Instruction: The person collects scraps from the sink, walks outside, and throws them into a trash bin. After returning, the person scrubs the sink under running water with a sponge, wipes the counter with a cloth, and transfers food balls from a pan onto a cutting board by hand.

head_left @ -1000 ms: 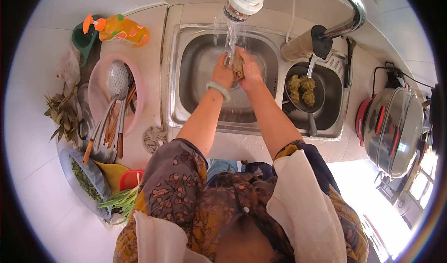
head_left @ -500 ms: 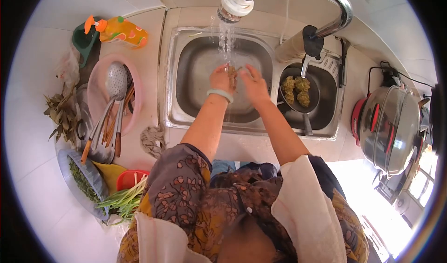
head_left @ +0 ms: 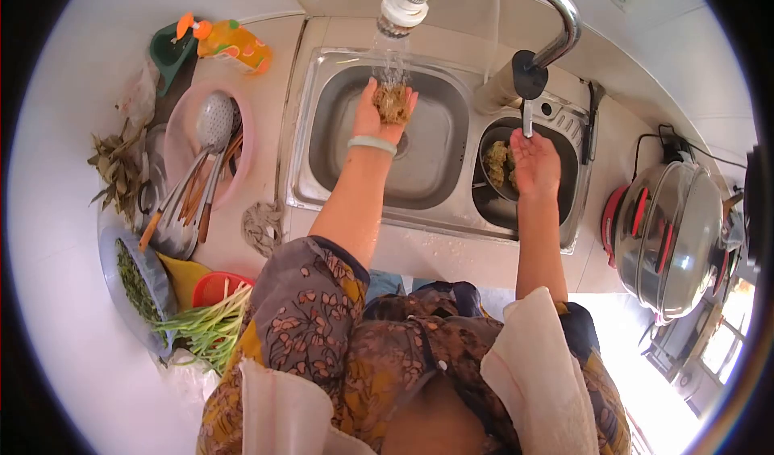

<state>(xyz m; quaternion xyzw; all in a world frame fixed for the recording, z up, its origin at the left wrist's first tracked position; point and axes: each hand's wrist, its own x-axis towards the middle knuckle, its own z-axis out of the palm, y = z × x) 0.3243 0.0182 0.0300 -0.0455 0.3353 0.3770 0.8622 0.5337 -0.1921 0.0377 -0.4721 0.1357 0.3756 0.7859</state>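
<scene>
Over the large sink basin (head_left: 431, 165), my left hand (head_left: 379, 116) holds a brown, leafy clump (head_left: 393, 104) in its palm. Water falls onto the clump from the white nozzle of the faucet (head_left: 401, 12). My right hand (head_left: 535, 165) is at the tip of the faucet's lever (head_left: 528, 116), above the small basin, with fingertips touching or very near it; whether they grip it is hidden. Beneath that hand, greenish-brown clumps (head_left: 496, 163) lie in a strainer, partly covered by the hand.
At left are an orange soap bottle (head_left: 238, 45), a pink basin (head_left: 173, 141) with utensils, a grey cloth (head_left: 262, 228), green stalks (head_left: 214, 326) and a bowl of greens (head_left: 165, 282). A lidded electric pan (head_left: 673, 237) stands at right.
My hands have separated. The right one moved right to the faucet lever, while the left one keeps the clump under the water. The camera view has shifted slightly.
</scene>
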